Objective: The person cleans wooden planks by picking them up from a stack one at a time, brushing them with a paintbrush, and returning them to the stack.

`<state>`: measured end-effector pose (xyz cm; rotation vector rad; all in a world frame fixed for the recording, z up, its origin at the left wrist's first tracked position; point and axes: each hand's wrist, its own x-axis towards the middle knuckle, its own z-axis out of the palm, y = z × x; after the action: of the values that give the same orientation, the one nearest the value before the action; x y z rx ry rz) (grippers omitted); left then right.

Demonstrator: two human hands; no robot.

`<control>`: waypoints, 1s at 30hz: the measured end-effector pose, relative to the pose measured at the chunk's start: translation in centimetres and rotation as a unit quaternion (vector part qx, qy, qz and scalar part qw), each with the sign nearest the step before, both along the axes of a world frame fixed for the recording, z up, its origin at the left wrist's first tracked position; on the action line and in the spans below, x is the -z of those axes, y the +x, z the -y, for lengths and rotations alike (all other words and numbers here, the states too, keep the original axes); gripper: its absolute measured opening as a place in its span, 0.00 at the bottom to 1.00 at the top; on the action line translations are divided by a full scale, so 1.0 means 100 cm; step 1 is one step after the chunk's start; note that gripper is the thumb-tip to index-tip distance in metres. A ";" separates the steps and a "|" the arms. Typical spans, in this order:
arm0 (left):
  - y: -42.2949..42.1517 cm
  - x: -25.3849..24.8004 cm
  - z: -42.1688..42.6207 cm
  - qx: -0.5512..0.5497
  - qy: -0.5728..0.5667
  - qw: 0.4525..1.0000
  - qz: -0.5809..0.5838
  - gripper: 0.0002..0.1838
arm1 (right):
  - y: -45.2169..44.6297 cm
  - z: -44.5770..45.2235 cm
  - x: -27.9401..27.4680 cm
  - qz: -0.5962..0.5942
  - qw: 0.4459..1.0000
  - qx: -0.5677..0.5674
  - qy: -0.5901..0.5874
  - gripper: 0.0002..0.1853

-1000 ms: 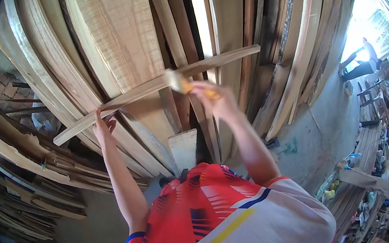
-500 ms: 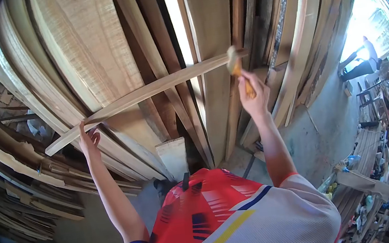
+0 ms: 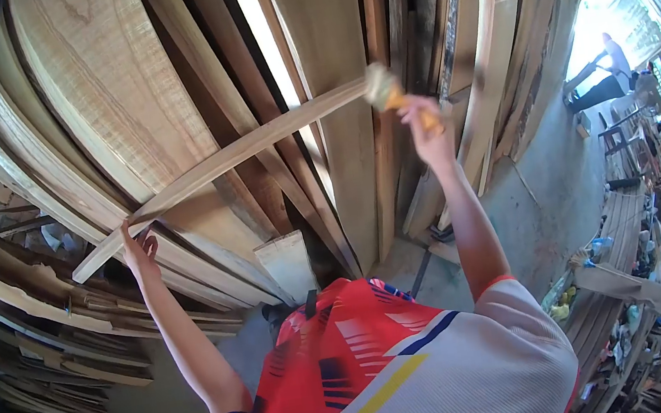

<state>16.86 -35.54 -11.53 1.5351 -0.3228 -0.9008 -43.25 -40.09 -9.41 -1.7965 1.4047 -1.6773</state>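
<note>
So the right hand (image 3: 430,128) has its fingers wrapped closed around the orange handle of a paintbrush (image 3: 382,89), bristles a bit blurry. The left hand (image 3: 140,250) is nearly closed, pinching a long wooden strip (image 3: 256,140) close to its left end. The strip slants across a bunch of upright boards (image 3: 101,86); can't tell if it's actually touching them. What's changed: a second ago the brush was around mid-strip, and now it's over at the right end, left hand still on the other end. I'd guess that means the brushing has covered most of that stretch. Further out there's concrete floor (image 3: 510,193), a cluttered slatted bench (image 3: 612,246) and another person (image 3: 614,60) by the bright opening.
</note>
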 end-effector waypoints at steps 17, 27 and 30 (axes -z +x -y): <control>0.007 0.012 0.003 -0.008 0.005 1.000 -0.002 0.34 | 0.026 -0.018 -0.010 -0.115 0.993 -0.033 0.004 0.10; -0.002 0.009 0.005 -0.029 0.004 1.000 0.009 0.33 | 0.002 0.027 -0.107 0.034 0.963 -0.066 0.260 0.14; -0.005 0.001 0.003 -0.020 -0.004 1.000 0.014 0.32 | -0.050 0.088 -0.105 -0.279 0.906 0.187 0.256 0.13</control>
<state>16.31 -35.82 -11.65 1.5420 -0.3150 -0.8467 -48.30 -48.90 1.09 -1.8229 2.2916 -0.7872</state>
